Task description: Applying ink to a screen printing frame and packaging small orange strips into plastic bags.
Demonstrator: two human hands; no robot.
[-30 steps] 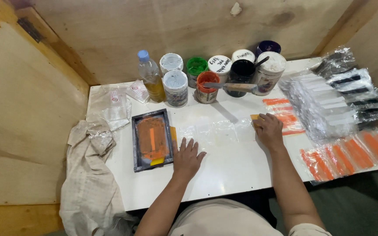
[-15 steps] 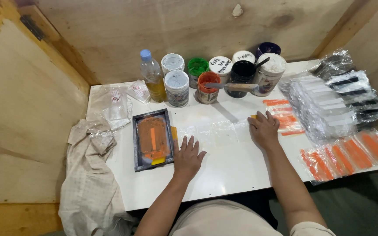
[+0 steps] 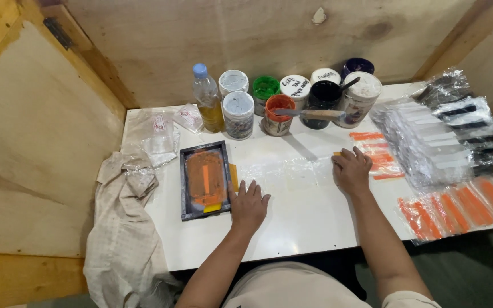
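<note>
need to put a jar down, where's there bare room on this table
Bare white table lies along the near edge, between the left hand and right hand. Crowded: jars along the back, plastic packets right, orange-inked frame and cloth left.

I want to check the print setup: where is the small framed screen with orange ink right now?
In the head view the screen lies flat on the white table, left of centre, just left of the left hand and beside the rag.
</note>
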